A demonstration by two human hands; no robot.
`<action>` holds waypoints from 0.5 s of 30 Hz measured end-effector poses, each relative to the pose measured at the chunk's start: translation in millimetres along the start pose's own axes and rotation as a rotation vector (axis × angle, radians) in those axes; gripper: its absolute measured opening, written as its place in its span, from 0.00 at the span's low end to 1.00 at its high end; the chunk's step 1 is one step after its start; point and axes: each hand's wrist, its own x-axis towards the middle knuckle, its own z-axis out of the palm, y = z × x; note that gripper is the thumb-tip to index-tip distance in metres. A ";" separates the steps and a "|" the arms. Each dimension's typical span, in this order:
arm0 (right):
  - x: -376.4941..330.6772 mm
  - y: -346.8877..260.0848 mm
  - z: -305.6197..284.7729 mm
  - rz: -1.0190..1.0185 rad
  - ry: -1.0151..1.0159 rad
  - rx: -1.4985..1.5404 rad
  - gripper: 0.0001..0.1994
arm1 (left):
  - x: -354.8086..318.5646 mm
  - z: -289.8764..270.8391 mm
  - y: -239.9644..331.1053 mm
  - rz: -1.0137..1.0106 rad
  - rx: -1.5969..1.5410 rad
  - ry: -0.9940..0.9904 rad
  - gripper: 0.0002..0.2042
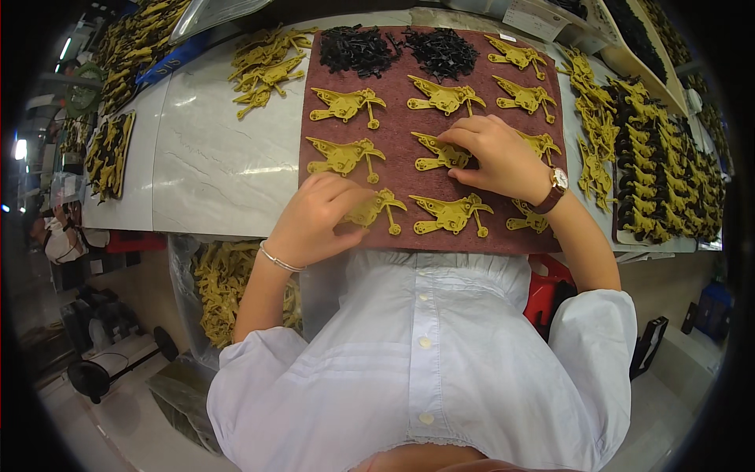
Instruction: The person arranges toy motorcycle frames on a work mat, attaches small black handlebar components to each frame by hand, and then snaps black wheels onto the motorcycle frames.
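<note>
Flat yellow plastic parts (452,214), bird-shaped with a hooked end and a short stem, lie in rows on a dark red mat (393,169). My left hand (314,216) is at the near left of the mat, its thumb and fingers closed round the left end of a yellow part (384,206). Farther right, my right hand (503,157) curls over another yellow part (429,152) in the middle row, thumb and index finger on its right side. Whether a small piece sits between those fingertips is hidden. Two piles of small black pieces (358,51) lie along the mat's far edge.
Loose yellow parts (263,71) lie on the pale marbled table (228,157) at the left. More are heaped at the right, beside a board of yellow-and-black parts (668,169). Below the table's near edge, a clear bag (208,291) holds yellow pieces. Bins line the far side.
</note>
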 end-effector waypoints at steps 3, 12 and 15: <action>0.6 -2.1 -2.3 -0.004 0.019 0.039 0.20 | -7.2 -6.9 -0.7 0.002 0.009 0.003 0.24; -17.5 -18.8 -12.3 -0.084 0.150 0.046 0.25 | -5.1 -20.5 -5.0 -0.077 -0.017 0.077 0.23; -31.4 -34.5 -11.0 -0.115 -0.019 0.029 0.30 | 10.4 -19.9 -16.9 -0.081 0.039 0.194 0.23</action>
